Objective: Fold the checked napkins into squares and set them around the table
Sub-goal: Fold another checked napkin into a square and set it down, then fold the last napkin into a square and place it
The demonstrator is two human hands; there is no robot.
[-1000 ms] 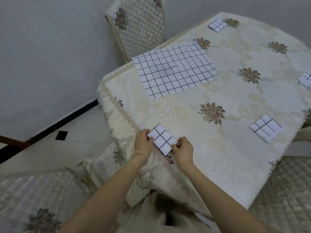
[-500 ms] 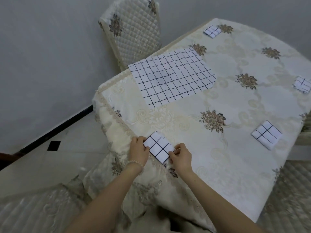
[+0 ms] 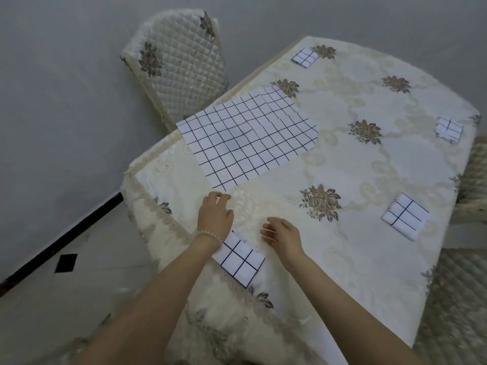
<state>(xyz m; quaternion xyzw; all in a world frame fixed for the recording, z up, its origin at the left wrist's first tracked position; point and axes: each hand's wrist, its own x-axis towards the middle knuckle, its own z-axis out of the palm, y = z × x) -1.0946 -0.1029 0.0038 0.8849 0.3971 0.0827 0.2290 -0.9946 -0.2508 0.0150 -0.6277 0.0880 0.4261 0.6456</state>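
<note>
flat, unfolded white black-checked cloth napkin [image 3: 247, 138] spread on cream floral tablecloth [image 3: 342, 159], beyond both hands. left hand [image 3: 214, 216] and right hand [image 3: 283, 234] reaching, fingers loosely spread, holding nothing. likely light, limp, creasing easily; best pinched at near corners.

soft even light, blurred edges

A quilted chair [image 3: 179, 67] stands behind the table [image 3: 329, 159].

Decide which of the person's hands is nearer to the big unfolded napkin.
Left. The left hand has its fingertips just short of the unfolded napkin's near corner; the right hand hovers farther back and to the right.
</note>
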